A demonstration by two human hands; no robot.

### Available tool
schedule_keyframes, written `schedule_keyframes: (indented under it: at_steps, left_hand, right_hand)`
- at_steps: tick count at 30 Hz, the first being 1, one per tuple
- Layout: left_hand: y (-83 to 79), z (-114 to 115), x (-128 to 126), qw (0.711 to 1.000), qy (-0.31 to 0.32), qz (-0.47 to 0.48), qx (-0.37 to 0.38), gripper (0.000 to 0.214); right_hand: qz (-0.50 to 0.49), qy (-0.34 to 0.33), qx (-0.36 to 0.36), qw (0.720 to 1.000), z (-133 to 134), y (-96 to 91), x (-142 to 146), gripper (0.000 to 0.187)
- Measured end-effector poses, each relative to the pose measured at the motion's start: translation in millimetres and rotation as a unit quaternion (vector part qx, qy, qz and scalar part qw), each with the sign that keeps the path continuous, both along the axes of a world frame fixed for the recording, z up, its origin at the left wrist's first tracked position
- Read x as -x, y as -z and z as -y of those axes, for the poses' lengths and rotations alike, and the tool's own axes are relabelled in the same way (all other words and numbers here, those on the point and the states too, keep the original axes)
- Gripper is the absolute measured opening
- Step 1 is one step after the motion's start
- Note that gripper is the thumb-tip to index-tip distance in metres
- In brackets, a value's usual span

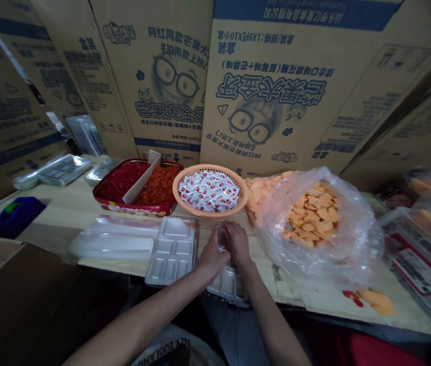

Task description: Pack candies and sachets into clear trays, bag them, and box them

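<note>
My left hand [213, 257] and my right hand [237, 243] meet above a clear plastic compartment tray [227, 285] at the table's front edge. Both hands have curled fingers, closed around a small translucent piece [223, 238]; whether it belongs to the tray is hidden by the fingers. Just left of my left hand lies a stack of clear compartment trays [173, 250]. Beyond the hands, an orange basket [178, 199] holds small white-and-red sachets [210, 190]. To the right, an open plastic bag [356, 239] contains orange, flat candy-like pieces [316, 211].
A red tin [154, 209] with a cardboard divider [142, 178] holds red and orange packets. Left are clear plastic sleeves [112, 241], wrapped trays [64, 169] and a blue tape dispenser-like object [15, 217]. Tall cartons [272, 56] stand behind. Loose pieces [377, 302] lie front right.
</note>
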State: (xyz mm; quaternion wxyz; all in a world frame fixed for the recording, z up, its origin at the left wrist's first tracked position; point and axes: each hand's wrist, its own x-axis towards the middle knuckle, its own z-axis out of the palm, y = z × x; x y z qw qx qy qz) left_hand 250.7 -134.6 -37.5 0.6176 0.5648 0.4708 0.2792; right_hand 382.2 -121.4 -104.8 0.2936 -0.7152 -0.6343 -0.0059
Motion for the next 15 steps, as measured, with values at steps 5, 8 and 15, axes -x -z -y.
schedule_keyframes:
  at_steps: [5,8,15]
  left_hand:
    - [-2.2,6.0,-0.2,0.999,0.006,-0.009,-0.045,0.076]
    - [2.2,2.6,-0.8,0.997,-0.018,0.06,-0.054,0.073]
    - [13.5,-18.7,2.8,0.996,0.008,0.065,0.064,0.044]
  right_hand:
    - [-0.026,0.017,-0.035,0.999,-0.3,-1.5,-0.6,0.025]
    - [-0.051,0.015,-0.063,0.997,-0.1,-2.5,-3.2,0.025]
    - [-0.094,0.02,-0.125,0.987,6.9,-8.5,1.8,0.026]
